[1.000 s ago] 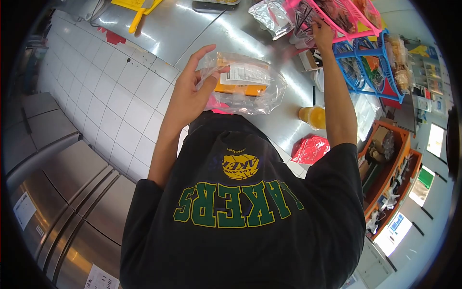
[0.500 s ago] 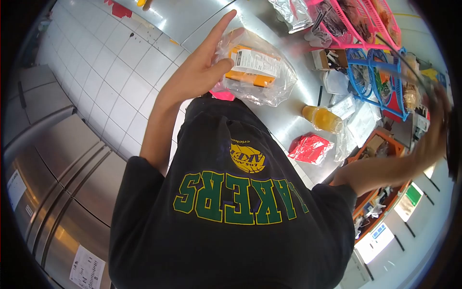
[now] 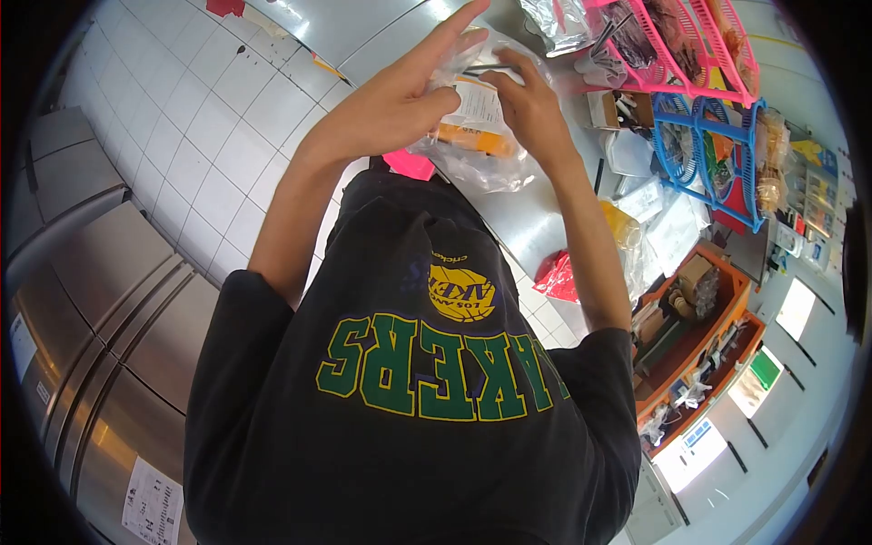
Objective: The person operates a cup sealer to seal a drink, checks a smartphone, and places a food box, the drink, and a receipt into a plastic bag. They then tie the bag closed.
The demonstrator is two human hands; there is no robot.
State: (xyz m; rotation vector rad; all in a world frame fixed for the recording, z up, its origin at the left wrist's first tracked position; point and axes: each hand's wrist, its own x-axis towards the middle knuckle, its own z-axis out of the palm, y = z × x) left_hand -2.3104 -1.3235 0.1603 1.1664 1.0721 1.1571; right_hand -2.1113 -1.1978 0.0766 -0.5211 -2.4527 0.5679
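Observation:
A clear plastic bag (image 3: pixel 500 174) with an orange package (image 3: pixel 474 139) and a white printed label (image 3: pixel 479 102) inside is at the metal counter's edge. My left hand (image 3: pixel 391 109) grips the bag's left side, its thumb bent over the plastic and its index finger stretched out past the top. Over the bag's upper right side, my right hand (image 3: pixel 536 113) has its fingers bent around a thin dark stick-like item (image 3: pixel 488 67), whose far end lies near my left fingers. Whether it is one piece or two cannot be made out.
Pink baskets (image 3: pixel 677 45) and a blue rack (image 3: pixel 708 154) stand at the right, near a foil package (image 3: pixel 556 25). A yellow drink cup (image 3: pixel 620 225) and a red packet (image 3: pixel 557 276) are partly behind my right forearm. Orange shelves (image 3: pixel 690 318) are lower right, steel cabinets (image 3: pixel 136 300) left.
My right hand has come from the far right to the bag, bringing the thin dark item. My left hand still holds the bag and has shifted slightly up and right.

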